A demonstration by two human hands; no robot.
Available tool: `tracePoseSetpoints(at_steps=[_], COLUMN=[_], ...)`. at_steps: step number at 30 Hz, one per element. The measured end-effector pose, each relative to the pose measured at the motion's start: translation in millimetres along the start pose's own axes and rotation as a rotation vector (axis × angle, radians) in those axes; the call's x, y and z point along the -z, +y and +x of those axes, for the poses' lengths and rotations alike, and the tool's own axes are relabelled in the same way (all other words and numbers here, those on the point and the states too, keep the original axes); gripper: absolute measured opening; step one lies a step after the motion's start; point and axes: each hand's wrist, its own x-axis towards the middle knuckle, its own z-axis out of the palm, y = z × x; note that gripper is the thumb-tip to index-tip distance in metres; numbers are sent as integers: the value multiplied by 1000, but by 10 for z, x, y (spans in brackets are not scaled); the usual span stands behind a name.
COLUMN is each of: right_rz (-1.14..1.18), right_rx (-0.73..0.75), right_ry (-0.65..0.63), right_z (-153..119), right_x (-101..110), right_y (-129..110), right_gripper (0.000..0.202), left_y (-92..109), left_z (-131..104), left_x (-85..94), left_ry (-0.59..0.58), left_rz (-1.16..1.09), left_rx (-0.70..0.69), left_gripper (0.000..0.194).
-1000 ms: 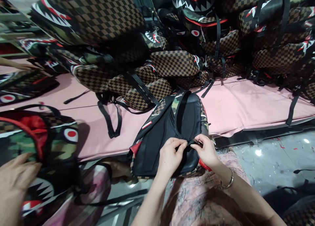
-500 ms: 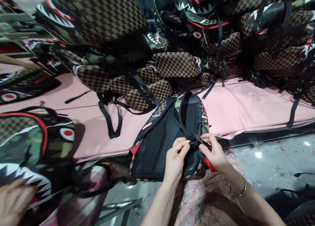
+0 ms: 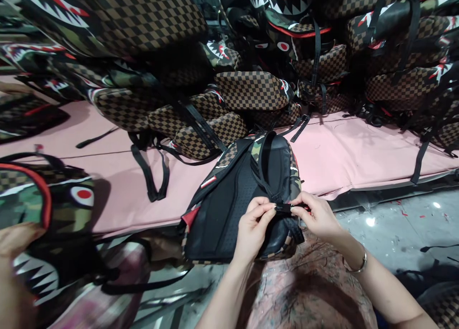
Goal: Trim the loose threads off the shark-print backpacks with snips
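Observation:
A backpack (image 3: 229, 219) lies with its black padded back upward at the table's front edge, partly over my lap. Checkered and camouflage panels show along its sides. Above its lower right part, a short black strap (image 3: 284, 208) is stretched level between my hands. My left hand (image 3: 254, 226) pinches one end between thumb and fingertips. The other end is pinched by my right hand (image 3: 317, 216), which wears a bracelet (image 3: 363, 262) at the wrist. A small dark piece with a red spot shows by the right fingers; its kind is unclear.
Checkered backpacks (image 3: 251, 91) with shark-mouth prints are piled along the back of the pink-covered table (image 3: 333, 152). At the left, another person's hand (image 3: 21, 238) touches a camouflage backpack (image 3: 81, 214). Loose straps (image 3: 152, 176) hang over the table. Scraps lie on the grey floor (image 3: 390, 228).
My right hand has moved slightly right, and the strap is now pulled straight between both hands. The pointed tool seen by my right fingers no longer shows clearly. The other person's hand has risen.

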Motion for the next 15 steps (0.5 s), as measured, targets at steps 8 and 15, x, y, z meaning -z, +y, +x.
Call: tracePoseSetpoints(at_steps=[8,15], right_rz=[-113,-80], right_rx=[106,100], right_ry=[29,104], right_z=[30,21], right_x=[3,-4], right_y=[3,14], right_gripper=[13,9], left_y=[9,32], left_z=[10,22], left_x=[14,-3], left_ry=[-35,-39], left_rz=[-7,-32], left_rx=[24,66], left_gripper=[13,13])
